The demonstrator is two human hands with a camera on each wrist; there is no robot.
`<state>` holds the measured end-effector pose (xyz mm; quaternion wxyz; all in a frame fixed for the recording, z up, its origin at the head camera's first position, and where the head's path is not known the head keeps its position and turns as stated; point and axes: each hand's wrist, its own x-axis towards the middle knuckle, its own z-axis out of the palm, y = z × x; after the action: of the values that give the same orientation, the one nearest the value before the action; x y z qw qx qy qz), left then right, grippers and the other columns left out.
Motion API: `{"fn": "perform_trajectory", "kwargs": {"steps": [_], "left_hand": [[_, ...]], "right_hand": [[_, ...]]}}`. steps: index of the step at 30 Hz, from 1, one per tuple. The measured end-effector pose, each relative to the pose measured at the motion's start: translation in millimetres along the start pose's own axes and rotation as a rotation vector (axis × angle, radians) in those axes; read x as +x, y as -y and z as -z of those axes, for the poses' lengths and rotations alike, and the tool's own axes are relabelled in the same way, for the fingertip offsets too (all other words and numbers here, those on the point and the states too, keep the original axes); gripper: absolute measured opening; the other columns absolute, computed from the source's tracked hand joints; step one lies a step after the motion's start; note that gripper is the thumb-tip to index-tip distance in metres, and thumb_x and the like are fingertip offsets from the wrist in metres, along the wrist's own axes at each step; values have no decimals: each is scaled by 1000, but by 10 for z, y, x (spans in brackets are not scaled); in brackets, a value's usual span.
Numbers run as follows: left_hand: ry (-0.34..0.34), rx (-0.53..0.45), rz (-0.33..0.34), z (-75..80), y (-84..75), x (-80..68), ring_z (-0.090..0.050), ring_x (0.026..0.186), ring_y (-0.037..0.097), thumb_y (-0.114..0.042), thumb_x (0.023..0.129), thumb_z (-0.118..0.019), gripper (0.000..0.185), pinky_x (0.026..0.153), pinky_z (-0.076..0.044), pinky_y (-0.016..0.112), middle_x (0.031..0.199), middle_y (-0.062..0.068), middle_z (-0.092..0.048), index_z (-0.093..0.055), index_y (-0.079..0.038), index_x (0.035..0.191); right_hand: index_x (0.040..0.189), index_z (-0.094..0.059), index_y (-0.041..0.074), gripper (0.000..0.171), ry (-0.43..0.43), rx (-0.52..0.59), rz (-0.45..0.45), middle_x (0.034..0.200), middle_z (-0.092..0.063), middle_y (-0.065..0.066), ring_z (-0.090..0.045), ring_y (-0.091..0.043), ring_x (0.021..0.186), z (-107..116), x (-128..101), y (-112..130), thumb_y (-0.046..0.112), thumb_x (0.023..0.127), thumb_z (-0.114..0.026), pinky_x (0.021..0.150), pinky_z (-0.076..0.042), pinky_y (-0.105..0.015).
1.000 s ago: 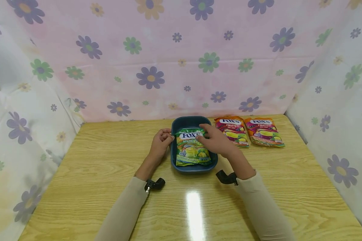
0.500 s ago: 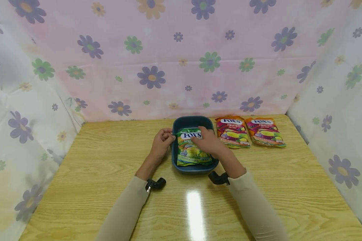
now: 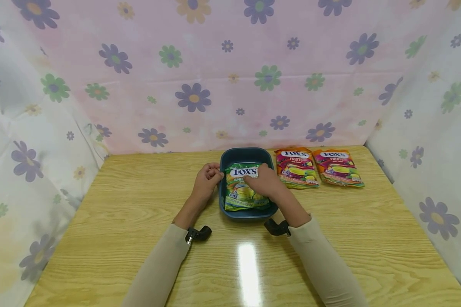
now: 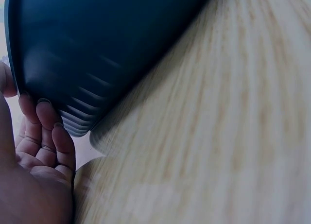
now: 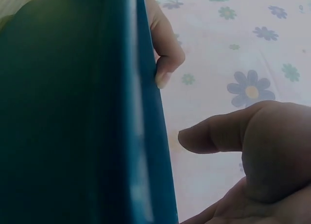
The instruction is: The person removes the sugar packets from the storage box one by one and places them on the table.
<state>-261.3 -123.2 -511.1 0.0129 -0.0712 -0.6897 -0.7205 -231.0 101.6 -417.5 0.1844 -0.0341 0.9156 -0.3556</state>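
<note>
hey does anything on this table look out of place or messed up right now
Nothing stands out. The green candy bag lies flat in the blue tray, with the right hand resting on it and the left hand at the tray's left rim. The two red candy bags lie neatly side by side on the table.

Glossy wood-grain table (image 3: pixel 138 238), matt plastic tray (image 3: pixel 246 154), shiny foil candy bag (image 3: pixel 241 187)

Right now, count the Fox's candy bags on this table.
3: a green bag in the blue tray under the right hand, and two red-orange bags beside it on the table.
</note>
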Motion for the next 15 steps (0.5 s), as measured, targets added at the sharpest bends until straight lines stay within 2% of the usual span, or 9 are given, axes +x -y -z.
{"fn": "perform_trajectory", "kwargs": {"steps": [4,6,8,10,12,13,15], "left_hand": [[3,-1,1,7,12,9,-53,72,10,2,100,-62,35,70,-45,26,82,-3,-63,-53,8,133],[12,-1,-2,7,12,7,-53,71,12,2,100,-61,37,70,-45,27,81,-3,-63,-52,9,135],[20,-3,-8,5,12,5,-52,71,15,2,100,-61,38,69,-45,28,81,-2,-63,-51,10,136],[26,-4,-9,3,10,0,-51,71,16,3,100,-61,38,68,-45,29,80,-2,-62,-51,11,136],[29,-6,-8,0,11,-2,-52,71,14,3,101,-61,37,68,-46,28,80,-2,-62,-51,11,135],[28,-3,-8,0,12,-2,-52,70,14,3,101,-61,36,69,-45,28,80,-2,-62,-52,10,134],[25,-2,-12,-2,14,-3,-52,70,12,3,100,-61,34,68,-46,27,80,-2,-62,-52,9,133]], "right_hand": [[157,-27,-14,81,-11,17,-9,120,-54,-25,-49,-21,66,22,-15,10,41,106,-58,67,-44,-36],[155,-31,-13,77,-7,45,-16,109,-55,-23,-46,-20,60,25,-10,6,39,106,-59,62,-43,-35],[154,-32,-12,74,0,77,-24,100,-52,-20,-41,-19,55,25,-6,0,38,107,-59,59,-41,-35],[155,-31,-12,74,8,94,-24,100,-51,-21,-39,-17,52,25,-2,-10,38,107,-59,59,-41,-35],[157,-28,-11,75,17,111,-19,115,-52,-25,-38,-17,53,28,-2,-18,37,108,-58,62,-41,-35],[159,-25,-11,78,22,120,-14,128,-50,-28,-37,-17,53,31,-3,-22,37,108,-58,64,-42,-36],[162,-17,-10,80,33,148,-4,151,-38,-32,-36,-17,54,39,-3,-33,34,109,-56,68,-42,-37]]}}
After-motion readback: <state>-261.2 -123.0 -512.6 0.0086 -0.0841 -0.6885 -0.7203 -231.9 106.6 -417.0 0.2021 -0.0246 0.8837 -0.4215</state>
